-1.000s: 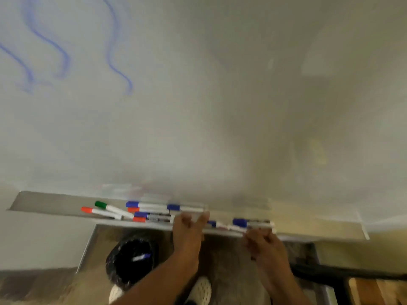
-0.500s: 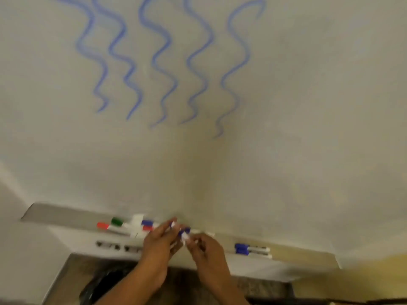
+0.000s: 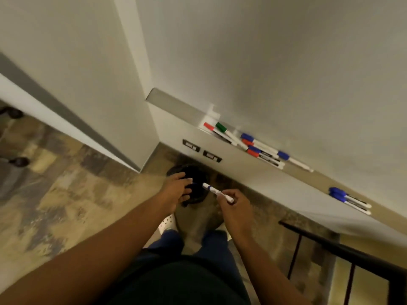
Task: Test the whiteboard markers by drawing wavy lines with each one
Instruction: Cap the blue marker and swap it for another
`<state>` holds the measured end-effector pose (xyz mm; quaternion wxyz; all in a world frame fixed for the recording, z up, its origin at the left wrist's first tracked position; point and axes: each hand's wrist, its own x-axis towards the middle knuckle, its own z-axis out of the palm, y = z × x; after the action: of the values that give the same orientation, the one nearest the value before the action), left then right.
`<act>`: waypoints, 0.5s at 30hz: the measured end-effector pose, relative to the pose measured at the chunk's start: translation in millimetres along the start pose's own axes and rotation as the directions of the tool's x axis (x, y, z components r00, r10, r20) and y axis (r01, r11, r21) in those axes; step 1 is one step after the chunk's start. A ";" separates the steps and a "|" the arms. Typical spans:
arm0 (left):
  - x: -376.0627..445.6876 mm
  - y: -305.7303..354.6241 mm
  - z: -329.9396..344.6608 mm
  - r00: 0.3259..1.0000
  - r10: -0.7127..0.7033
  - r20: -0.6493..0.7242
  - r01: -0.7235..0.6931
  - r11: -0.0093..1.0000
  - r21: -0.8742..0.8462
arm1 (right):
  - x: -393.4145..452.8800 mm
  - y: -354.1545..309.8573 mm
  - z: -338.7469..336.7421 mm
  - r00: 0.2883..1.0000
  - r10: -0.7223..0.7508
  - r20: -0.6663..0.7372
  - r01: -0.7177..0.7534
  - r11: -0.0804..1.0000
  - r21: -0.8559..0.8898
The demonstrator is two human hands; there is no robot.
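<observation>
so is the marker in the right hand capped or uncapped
Cannot tell. The right hand pinches the marker over the black bin; its far end looks blunt and white, too blurred to settle.

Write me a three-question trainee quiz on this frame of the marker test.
1. True or false: the right hand holds a marker.
2. Which cap colour shows once among the markers on the tray? A) blue B) green C) red
3. Fill in: the left hand, fingers spread, is over the black ____ on the floor.

Key
1. True; its grip is on the marker's lower end.
2. B; the green-capped marker lies near the tray's left end.
3. Bin.
</observation>
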<state>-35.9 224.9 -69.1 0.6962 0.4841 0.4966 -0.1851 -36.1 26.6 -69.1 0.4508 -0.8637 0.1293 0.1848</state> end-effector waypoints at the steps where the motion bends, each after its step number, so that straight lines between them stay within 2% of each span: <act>1: 3.4 -1.1 -12.0 1.000 -0.001 -0.024 0.001 1.000 0.006 | 5.1 3.0 11.1 1.000 0.000 -0.001 0.000 1.000 -0.015; 6: 3.0 2.7 -54.7 0.996 0.024 -0.085 -0.023 1.000 0.016 | 44.5 9.1 58.3 1.000 0.015 0.020 -0.013 0.996 -0.094; 9: -1.4 5.0 -68.3 0.995 0.047 -0.093 -0.043 0.998 0.048 | 65.5 19.9 75.8 0.994 0.036 0.103 -0.012 0.974 -0.225; 12: -2.4 3.0 -76.0 0.993 0.047 -0.105 -0.039 0.997 0.074 | 72.1 36.0 75.4 0.981 0.114 0.157 -0.047 0.926 -0.375; 15: -3.8 0.9 -72.3 0.993 0.043 -0.108 -0.034 0.996 0.084 | 67.5 54.9 61.4 0.973 0.174 0.149 -0.099 0.908 -0.408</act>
<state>-74.0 286.5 -68.1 0.6509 0.5311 0.5167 -0.1650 -9.3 42.8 -170.9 0.2617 -0.9054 0.1077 0.3166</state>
